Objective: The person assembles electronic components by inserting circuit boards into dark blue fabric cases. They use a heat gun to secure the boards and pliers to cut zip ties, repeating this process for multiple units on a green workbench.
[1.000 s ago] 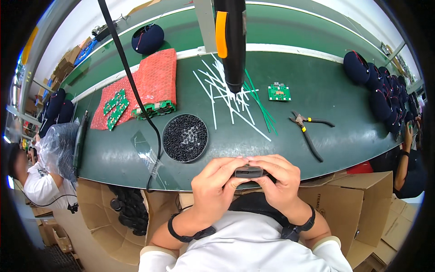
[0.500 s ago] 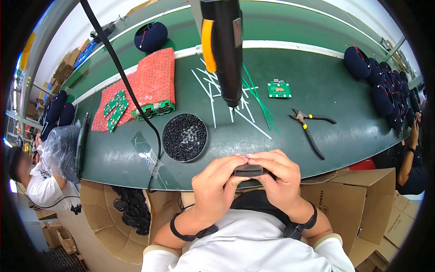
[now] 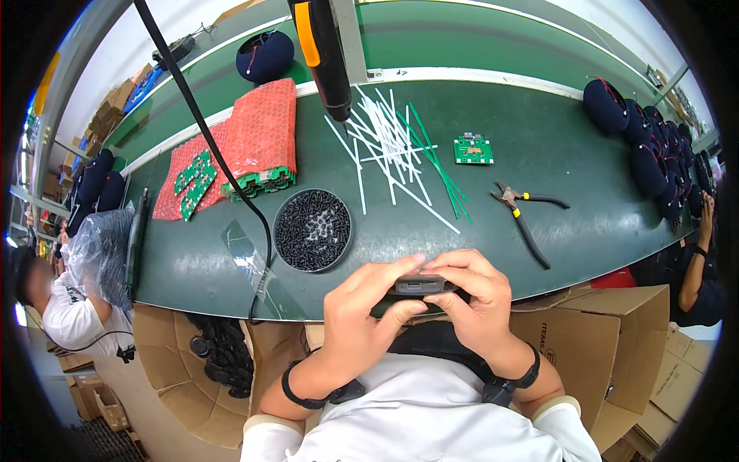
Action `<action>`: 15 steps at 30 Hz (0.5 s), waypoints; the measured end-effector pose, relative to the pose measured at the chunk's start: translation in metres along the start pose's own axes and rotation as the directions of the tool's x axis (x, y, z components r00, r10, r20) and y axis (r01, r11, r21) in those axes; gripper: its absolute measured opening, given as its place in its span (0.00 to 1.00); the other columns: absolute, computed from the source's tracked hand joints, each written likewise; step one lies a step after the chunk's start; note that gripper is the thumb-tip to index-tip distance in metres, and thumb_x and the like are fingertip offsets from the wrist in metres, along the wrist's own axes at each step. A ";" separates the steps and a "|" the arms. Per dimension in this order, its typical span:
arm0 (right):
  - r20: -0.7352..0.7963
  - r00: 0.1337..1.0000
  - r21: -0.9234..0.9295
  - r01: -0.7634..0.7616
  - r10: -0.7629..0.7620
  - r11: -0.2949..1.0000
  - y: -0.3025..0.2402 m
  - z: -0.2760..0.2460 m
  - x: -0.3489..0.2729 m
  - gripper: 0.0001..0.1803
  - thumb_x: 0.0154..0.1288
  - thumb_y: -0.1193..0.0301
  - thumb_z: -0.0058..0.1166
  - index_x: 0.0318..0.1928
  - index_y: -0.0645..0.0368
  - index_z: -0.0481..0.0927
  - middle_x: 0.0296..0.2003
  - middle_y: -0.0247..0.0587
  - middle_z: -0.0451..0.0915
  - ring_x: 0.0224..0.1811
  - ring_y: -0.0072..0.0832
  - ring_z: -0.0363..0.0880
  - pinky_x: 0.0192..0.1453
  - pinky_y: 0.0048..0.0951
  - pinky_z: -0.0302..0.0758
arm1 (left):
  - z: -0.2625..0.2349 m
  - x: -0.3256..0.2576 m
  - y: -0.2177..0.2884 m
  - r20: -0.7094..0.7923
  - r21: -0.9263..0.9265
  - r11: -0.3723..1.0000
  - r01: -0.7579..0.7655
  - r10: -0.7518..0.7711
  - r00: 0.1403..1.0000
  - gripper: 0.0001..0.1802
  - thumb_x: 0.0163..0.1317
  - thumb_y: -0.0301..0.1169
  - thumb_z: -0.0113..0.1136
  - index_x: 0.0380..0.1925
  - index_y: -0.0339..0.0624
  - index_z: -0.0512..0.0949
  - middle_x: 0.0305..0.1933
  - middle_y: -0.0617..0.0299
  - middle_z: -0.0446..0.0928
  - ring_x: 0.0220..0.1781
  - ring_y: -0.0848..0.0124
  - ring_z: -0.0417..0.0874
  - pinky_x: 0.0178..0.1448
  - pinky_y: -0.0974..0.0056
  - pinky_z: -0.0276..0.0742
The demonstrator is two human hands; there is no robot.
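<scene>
At the near edge of the bench, a small black plastic case is held between both hands, its narrow edge with a slot-like opening facing me. My left hand is closed on its left end, fingertips on top and thumb at the lower edge. My right hand grips the right end the same way, covering part of it. Left of my hands stands a round dish full of small black screws. Above the bench hangs a black and orange electric screwdriver, its bit pointing down.
White strips and green strips lie beyond my hands. A green circuit board and cutting pliers lie to the right. Pink bubble wrap covers stacked boards. Navy rounded housings line the right; cardboard boxes stand below.
The screwdriver has swung up and left, uncovering more white strips. The case has tilted, showing its slotted edge, and my left thumb and fingers have spread slightly.
</scene>
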State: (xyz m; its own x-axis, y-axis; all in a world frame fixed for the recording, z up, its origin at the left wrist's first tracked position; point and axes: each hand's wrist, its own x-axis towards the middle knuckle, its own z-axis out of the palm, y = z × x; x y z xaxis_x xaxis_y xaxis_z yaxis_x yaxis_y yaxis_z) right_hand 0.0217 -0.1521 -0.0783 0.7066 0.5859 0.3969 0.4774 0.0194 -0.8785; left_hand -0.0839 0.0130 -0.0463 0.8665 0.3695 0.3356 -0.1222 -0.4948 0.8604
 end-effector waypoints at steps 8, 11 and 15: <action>-0.021 0.999 0.041 0.036 -0.035 0.999 0.005 0.004 -0.001 0.16 0.58 0.77 0.76 0.48 0.61 0.92 0.44 0.42 0.89 0.45 0.33 0.87 0.48 0.30 0.83 | 0.002 -0.003 0.000 -0.012 -0.021 0.999 0.035 -0.035 0.999 0.14 0.64 0.27 0.75 0.47 0.33 0.88 0.45 0.50 0.90 0.45 0.62 0.92 0.52 0.63 0.86; -0.005 0.997 0.030 0.081 -0.081 0.996 0.008 0.003 0.000 0.15 0.59 0.76 0.76 0.48 0.64 0.92 0.45 0.44 0.88 0.45 0.32 0.87 0.48 0.30 0.83 | 0.003 -0.005 0.001 -0.030 -0.012 0.999 0.035 -0.035 0.999 0.13 0.64 0.27 0.75 0.48 0.35 0.88 0.45 0.51 0.90 0.45 0.61 0.93 0.50 0.62 0.86; -0.019 0.997 0.046 0.072 -0.071 0.996 0.008 0.005 -0.001 0.16 0.58 0.77 0.76 0.48 0.61 0.93 0.44 0.43 0.89 0.44 0.33 0.88 0.48 0.30 0.84 | 0.002 -0.005 0.001 -0.027 -0.005 1.000 -0.006 0.006 1.000 0.13 0.65 0.27 0.74 0.48 0.35 0.88 0.45 0.51 0.91 0.46 0.60 0.93 0.51 0.62 0.87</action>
State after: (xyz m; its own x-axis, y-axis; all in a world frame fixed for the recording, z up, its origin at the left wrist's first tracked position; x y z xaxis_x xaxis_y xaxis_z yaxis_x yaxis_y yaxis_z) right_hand 0.0226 -0.1486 -0.0865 0.6805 0.5675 0.4636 0.5024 0.0993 -0.8589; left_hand -0.0868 0.0091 -0.0481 0.8523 0.3878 0.3510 -0.1300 -0.4930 0.8603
